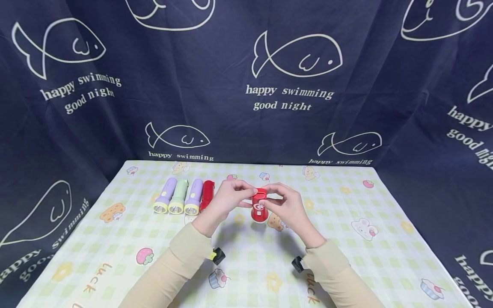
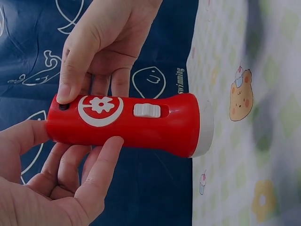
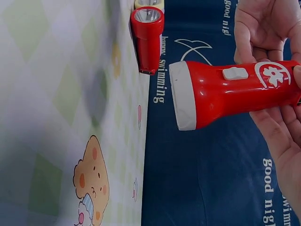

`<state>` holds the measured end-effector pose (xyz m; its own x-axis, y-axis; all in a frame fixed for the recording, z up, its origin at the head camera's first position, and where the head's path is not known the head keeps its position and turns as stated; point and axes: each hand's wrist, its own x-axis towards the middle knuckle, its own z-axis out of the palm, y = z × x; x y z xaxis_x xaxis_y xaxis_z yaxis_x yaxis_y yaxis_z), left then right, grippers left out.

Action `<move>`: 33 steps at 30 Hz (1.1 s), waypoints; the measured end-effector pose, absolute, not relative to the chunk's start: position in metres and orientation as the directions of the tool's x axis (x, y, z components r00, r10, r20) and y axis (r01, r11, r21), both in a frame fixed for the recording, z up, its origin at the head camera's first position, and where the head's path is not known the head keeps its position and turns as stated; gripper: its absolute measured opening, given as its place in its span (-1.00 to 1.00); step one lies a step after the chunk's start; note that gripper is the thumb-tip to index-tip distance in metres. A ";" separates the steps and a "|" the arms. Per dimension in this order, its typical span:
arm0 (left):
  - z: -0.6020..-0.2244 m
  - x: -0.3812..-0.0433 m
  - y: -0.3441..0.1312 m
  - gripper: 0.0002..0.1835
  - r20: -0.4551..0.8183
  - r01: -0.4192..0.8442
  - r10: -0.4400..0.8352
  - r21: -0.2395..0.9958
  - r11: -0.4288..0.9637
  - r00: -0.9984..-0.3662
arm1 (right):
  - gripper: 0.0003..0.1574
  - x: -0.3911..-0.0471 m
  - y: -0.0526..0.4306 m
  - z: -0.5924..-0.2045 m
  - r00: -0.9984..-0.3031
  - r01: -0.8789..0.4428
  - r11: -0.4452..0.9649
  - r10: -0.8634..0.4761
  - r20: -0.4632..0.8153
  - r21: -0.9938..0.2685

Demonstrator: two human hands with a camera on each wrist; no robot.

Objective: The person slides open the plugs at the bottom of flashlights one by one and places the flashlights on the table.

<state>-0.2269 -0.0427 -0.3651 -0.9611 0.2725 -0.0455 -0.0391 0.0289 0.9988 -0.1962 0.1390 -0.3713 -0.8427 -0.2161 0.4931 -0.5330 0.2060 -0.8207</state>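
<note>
In the head view both hands hold one red flashlight (image 1: pixel 259 212) above the middle of the table. It stands upright, its wide white-rimmed lens end down. My left hand (image 1: pixel 230 198) grips it from the left near the tail end; my right hand (image 1: pixel 286 204) grips it from the right. A white flower emblem (image 2: pixel 100 104) and a white slide switch (image 2: pixel 147 110) face me in the left wrist view. A small dark spot (image 2: pixel 63 107) shows near the tail, beside a fingertip. Fingers of both hands lie partly hidden behind the body.
Left of my hands, a row of flashlights lies on the checked tablecloth (image 1: pixel 127 239): purple (image 1: pixel 166 192), green (image 1: pixel 179 193), purple (image 1: pixel 194 193) and red (image 1: pixel 207 193), lens ends toward me. A dark blue curtain (image 1: pixel 231 107) hangs behind the table. Black wrist devices (image 1: pixel 218 256) sit below the sleeves.
</note>
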 end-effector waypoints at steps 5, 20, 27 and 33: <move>-0.364 -0.225 -0.042 -0.81 -0.046 -0.040 0.272 0.999 0.027 -0.961 | -0.63 -0.195 0.139 -0.370 -0.850 -0.522 0.208 -0.214 0.482 -0.827; -0.360 -0.221 -0.042 -0.81 -0.058 -0.047 0.292 0.998 0.043 -0.955 | -0.64 -0.193 0.141 -0.371 -0.852 -0.517 0.211 -0.219 0.475 -0.830; -0.358 -0.220 -0.043 -0.81 -0.060 -0.052 0.295 0.998 0.036 -0.954 | -0.64 -0.192 0.140 -0.372 -0.869 -0.486 0.196 -0.211 0.447 -0.852; -0.360 -0.222 -0.043 -0.81 -0.058 -0.049 0.304 0.998 0.037 -0.951 | -0.63 -0.193 0.140 -0.371 -0.849 -0.520 0.186 -0.221 0.480 -0.834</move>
